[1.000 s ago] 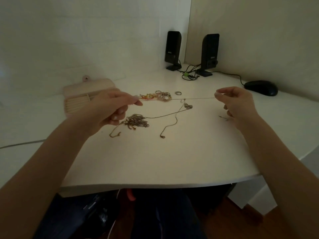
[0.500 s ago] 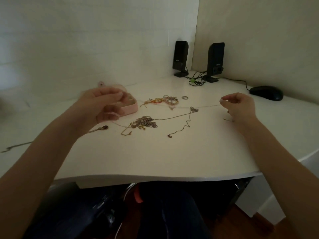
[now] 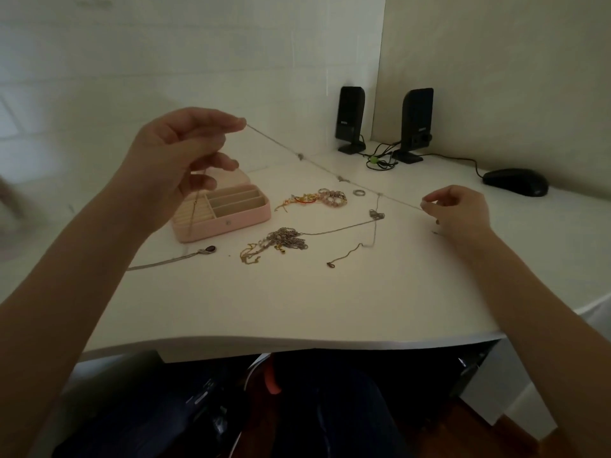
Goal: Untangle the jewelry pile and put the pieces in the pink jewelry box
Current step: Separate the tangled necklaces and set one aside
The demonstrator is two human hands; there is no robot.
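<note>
A thin silver chain point(image 3: 317, 164) with small beads is stretched taut in the air between my hands. My left hand point(image 3: 180, 150) pinches its upper end, raised above the open pink jewelry box point(image 3: 231, 219). My right hand point(image 3: 458, 211) pinches the lower end just above the table. From the chain a strand hangs down to another thin chain point(image 3: 350, 249) on the table. A tangled pile of chains point(image 3: 281, 242) lies in front of the box. A cluster of rings and bracelets point(image 3: 319, 198) and a single ring point(image 3: 359, 192) lie behind it.
A pendant necklace point(image 3: 195, 253) lies left of the pile, by the box's front. Two black speakers point(image 3: 383, 120) with cables stand at the back corner, and a black mouse point(image 3: 514, 181) sits at the right. The white table's front edge point(image 3: 297, 342) curves near me.
My left hand has risen from table height to well above the box, pulling the chain taut on a slant. The right hand has barely moved. The camera view has tilted.
</note>
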